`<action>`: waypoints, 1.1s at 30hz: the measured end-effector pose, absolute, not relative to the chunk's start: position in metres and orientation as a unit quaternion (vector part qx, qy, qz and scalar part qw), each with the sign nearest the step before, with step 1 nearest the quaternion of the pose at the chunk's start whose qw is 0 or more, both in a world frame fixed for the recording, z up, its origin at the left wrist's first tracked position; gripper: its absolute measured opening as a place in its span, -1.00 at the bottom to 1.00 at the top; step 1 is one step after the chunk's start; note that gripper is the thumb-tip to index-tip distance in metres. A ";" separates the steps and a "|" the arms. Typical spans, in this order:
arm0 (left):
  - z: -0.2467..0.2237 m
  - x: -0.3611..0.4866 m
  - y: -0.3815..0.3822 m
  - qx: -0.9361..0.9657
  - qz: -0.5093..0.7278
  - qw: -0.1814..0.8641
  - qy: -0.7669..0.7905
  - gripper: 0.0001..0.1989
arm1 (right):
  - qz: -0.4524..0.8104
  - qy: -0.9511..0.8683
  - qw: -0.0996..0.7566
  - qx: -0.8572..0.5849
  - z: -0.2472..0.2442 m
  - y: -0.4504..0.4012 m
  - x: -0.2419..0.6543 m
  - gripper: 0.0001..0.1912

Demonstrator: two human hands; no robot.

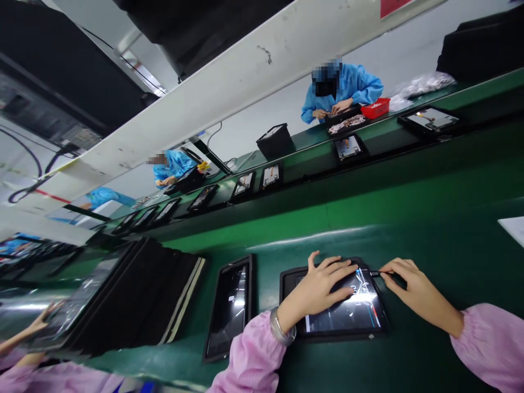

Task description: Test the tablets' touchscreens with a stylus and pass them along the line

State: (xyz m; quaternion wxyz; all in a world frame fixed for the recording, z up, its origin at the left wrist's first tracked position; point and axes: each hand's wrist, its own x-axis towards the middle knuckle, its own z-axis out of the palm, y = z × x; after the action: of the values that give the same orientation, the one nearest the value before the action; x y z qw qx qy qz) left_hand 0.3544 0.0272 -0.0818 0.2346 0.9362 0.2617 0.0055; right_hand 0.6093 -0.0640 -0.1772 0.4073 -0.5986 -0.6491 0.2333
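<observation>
A tablet (347, 312) with its screen lit lies in a black foam tray (287, 281) on the green table. My left hand (327, 284) rests on the tablet's upper part, fingers spread, a metal band round its wrist. At the tablet's right edge, my right hand (407, 284) pinches a small dark cable plug (376, 273) between thumb and forefinger. The plug meets the tablet's upper right side; whether it is fully in cannot be made out.
A second tablet in a black tray (230, 308) lies to the left, beside a tall stack of black trays (139, 300). Another person's hand (45, 319) touches that stack. Beyond, a conveyor (262, 199) carries devices past people in blue.
</observation>
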 end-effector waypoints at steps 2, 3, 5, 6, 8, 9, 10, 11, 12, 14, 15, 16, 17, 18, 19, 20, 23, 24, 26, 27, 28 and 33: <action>-0.082 0.355 0.027 0.939 0.007 0.229 0.257 -0.48 | 0.232 -0.650 0.405 -0.600 -0.177 -0.064 0.609 -0.83; -0.083 0.355 0.027 0.941 0.007 0.224 0.255 -0.47 | 0.232 -0.651 0.404 -0.600 -0.176 -0.064 0.609 -0.83; -0.083 0.355 0.027 0.945 0.009 0.212 0.250 -0.44 | 0.229 -0.652 0.402 -0.601 -0.176 -0.064 0.609 -0.82; -0.084 0.356 0.027 0.947 0.010 0.207 0.247 -0.43 | 0.227 -0.653 0.401 -0.601 -0.175 -0.063 0.610 -0.82; -0.084 0.356 0.027 0.951 0.010 0.199 0.237 -0.39 | 0.222 -0.654 0.400 -0.603 -0.175 -0.063 0.610 -0.82; -0.085 0.356 0.026 0.953 0.010 0.195 0.231 -0.35 | 0.221 -0.655 0.399 -0.603 -0.175 -0.063 0.610 -0.82; -0.085 0.356 0.025 0.955 0.011 0.190 0.226 -0.30 | 0.221 -0.655 0.399 -0.603 -0.176 -0.063 0.610 -0.82; -0.085 0.355 0.024 0.957 0.013 0.186 0.222 -0.25 | 0.221 -0.655 0.399 -0.603 -0.176 -0.063 0.610 -0.82; -0.085 0.355 0.023 0.958 0.016 0.183 0.219 -0.20 | 0.221 -0.655 0.399 -0.603 -0.176 -0.063 0.611 -0.82; -0.084 0.355 0.018 0.959 0.021 0.180 0.216 -0.12 | 0.225 -0.653 0.399 -0.603 -0.177 -0.063 0.611 -0.82; -0.083 0.356 0.015 0.960 0.021 0.178 0.214 -0.10 | 0.227 -0.652 0.399 -0.603 -0.177 -0.064 0.611 -0.82; -0.082 0.357 0.012 0.962 0.020 0.172 0.210 -0.08 | 0.230 -0.652 0.398 -0.603 -0.176 -0.064 0.611 -0.82; -0.082 0.359 0.009 0.965 0.017 0.163 0.202 -0.07 | 0.231 -0.652 0.397 -0.603 -0.176 -0.064 0.611 -0.82; -0.081 0.360 0.006 0.970 0.013 0.149 0.191 -0.06 | 0.230 -0.653 0.396 -0.603 -0.175 -0.064 0.610 -0.82; -0.081 0.362 0.003 0.975 0.010 0.132 0.178 -0.07 | 0.228 -0.654 0.395 -0.604 -0.175 -0.064 0.610 -0.82; -0.082 0.363 0.001 0.980 0.008 0.114 0.163 -0.09 | 0.225 -0.656 0.394 -0.604 -0.174 -0.064 0.610 -0.82; -0.084 0.364 -0.003 0.989 0.002 0.065 0.134 -0.20 | 0.221 -0.659 0.393 -0.603 -0.174 -0.064 0.610 -0.81; -0.084 0.362 -0.003 0.989 -0.001 0.054 0.135 -0.26 | 0.223 -0.658 0.393 -0.602 -0.174 -0.064 0.610 -0.81; -0.085 0.358 -0.003 0.988 -0.007 0.047 0.146 -0.35 | 0.229 -0.655 0.396 -0.601 -0.174 -0.064 0.610 -0.82; -0.085 0.356 -0.002 0.986 -0.007 0.049 0.156 -0.36 | 0.233 -0.654 0.397 -0.600 -0.175 -0.064 0.610 -0.82; -0.085 0.354 -0.002 0.984 -0.006 0.053 0.167 -0.36 | 0.235 -0.653 0.399 -0.599 -0.176 -0.064 0.610 -0.83; -0.090 0.352 -0.001 0.972 -0.006 0.080 0.219 -0.05 | 0.233 -0.654 0.399 -0.599 -0.176 -0.064 0.610 -0.84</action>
State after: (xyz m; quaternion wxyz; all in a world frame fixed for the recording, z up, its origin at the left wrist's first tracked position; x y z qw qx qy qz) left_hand 0.3517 -0.0007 -0.0897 0.0801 0.9724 0.2192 -0.0056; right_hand 0.6102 -0.0639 -0.1757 0.3994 -0.5990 -0.6539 0.2327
